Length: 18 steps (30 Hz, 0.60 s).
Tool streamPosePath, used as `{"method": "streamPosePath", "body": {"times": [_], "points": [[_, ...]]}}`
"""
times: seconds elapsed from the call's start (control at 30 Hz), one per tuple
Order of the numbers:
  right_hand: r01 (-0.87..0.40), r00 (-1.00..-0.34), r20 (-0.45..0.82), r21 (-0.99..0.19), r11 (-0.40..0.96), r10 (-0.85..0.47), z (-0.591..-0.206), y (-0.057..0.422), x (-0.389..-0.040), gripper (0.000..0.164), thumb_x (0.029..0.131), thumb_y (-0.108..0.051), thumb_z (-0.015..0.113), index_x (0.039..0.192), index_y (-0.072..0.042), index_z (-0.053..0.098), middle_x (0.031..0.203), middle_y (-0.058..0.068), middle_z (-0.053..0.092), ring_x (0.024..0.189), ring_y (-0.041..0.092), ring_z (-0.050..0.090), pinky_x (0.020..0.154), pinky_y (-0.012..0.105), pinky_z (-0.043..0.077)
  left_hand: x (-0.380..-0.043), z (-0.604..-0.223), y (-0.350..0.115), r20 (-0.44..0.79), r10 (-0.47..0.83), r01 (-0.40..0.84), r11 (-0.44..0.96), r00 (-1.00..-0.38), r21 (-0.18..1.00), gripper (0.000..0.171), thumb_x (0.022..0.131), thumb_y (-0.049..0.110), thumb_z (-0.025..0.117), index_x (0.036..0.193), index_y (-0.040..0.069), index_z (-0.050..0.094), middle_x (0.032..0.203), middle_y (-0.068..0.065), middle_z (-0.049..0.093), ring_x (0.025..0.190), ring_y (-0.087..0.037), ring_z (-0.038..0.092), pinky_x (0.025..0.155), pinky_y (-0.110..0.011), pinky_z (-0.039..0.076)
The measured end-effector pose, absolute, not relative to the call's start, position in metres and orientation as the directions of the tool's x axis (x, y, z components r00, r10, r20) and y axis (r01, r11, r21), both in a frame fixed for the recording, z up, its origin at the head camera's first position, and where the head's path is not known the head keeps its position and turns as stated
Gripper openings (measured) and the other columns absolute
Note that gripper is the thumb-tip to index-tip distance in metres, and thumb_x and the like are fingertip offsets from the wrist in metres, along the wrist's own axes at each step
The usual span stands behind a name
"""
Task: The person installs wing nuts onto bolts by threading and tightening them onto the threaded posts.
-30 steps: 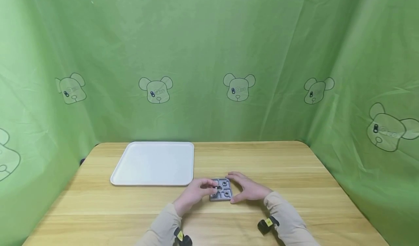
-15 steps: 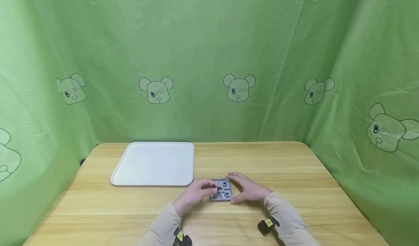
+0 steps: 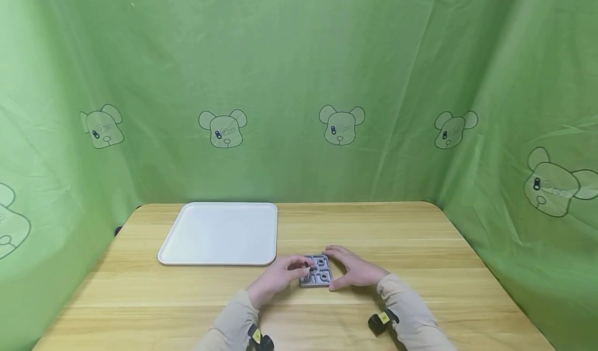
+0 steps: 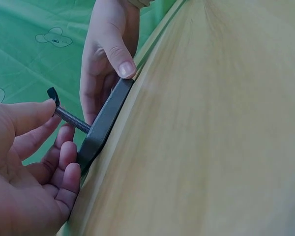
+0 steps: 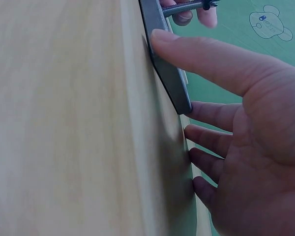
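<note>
A square grey metal plate (image 3: 324,268) with recessed channels and holes lies flat on the table. A threaded wing bolt (image 4: 73,119) stands upright from its middle. At the bolt's dark winged head (image 4: 52,94), my left hand (image 3: 275,278) pinches with thumb and forefinger; its other fingers curl near the plate's side. My right hand (image 3: 356,272) grips the plate's right end, thumb on the near edge and fingers toward the far edge. In the right wrist view the thumb presses the plate (image 5: 169,81). The bolt's lower end is hidden in the plate.
A white rectangular tray (image 3: 219,234) lies to the left of the plate at the back of the wooden table (image 3: 397,226). Green curtains (image 3: 285,70) with bear drawings enclose the table at the back and both sides.
The winged head has turned slightly between the left fingertips, which shift a little. The plate and my right hand stay in place.
</note>
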State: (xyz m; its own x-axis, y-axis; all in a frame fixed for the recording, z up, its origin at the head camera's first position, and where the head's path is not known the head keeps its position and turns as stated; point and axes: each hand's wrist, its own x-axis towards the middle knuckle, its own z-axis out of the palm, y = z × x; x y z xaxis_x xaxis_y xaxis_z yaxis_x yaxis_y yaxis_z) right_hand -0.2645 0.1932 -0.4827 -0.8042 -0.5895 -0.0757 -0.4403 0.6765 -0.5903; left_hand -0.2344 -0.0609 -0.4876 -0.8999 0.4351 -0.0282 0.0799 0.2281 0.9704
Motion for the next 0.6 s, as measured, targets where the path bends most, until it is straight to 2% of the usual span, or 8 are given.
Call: {"method": "streamPosePath", "body": {"times": [0.1,0.27,0.43,0.6], "points": [[-0.438,-0.804,-0.076,-0.596,0.673,-0.59,-0.4823,0.1931,-0.2641,0.097,0.073,-0.043,0.08,0.147,0.0,0.035,0.154,0.026,0.028,0.14,0.05,0.028,0.109,0.07,0.022,-0.2344,-0.4863,-0.0619,-0.023,0.432,0.077,0.214,-0.902,0.974,0.033,0.09,0.019,0.065,0.121,0.007,0.062,0.112,-0.009,0.065,0.1,-0.016,0.058,0.092,-0.035,0.044],[-0.429,-0.805,-0.084,-0.601,0.675,-0.587,-0.4816,0.1928,-0.2636,0.097,0.072,-0.042,0.08,0.147,-0.001,0.035,0.155,0.027,0.027,0.14,0.05,0.027,0.109,0.07,0.022,-0.2345,-0.4852,-0.0633,-0.03,0.419,0.048,0.175,-0.907,0.983,0.034,0.087,0.015,0.069,0.114,0.001,0.056,0.11,-0.012,0.062,0.095,-0.015,0.056,0.087,-0.029,0.045],[-0.423,-0.808,-0.09,-0.601,0.679,-0.582,-0.4815,0.1923,-0.263,0.097,0.072,-0.042,0.08,0.148,-0.002,0.035,0.155,0.026,0.027,0.141,0.05,0.027,0.11,0.069,0.022,-0.2345,-0.4849,-0.0636,-0.032,0.416,0.047,0.18,-0.909,0.983,0.029,0.085,0.014,0.07,0.107,0.0,0.057,0.105,-0.012,0.063,0.092,-0.015,0.057,0.086,-0.031,0.043],[-0.425,-0.808,-0.087,-0.599,0.679,-0.583,-0.4802,0.1919,-0.2626,0.097,0.072,-0.042,0.08,0.147,-0.002,0.035,0.155,0.026,0.027,0.141,0.05,0.027,0.109,0.07,0.022,-0.2352,-0.4857,-0.0638,-0.031,0.424,0.049,0.177,-0.905,0.983,0.028,0.084,0.012,0.07,0.105,0.0,0.058,0.105,-0.011,0.064,0.091,-0.015,0.058,0.086,-0.031,0.043]]}}
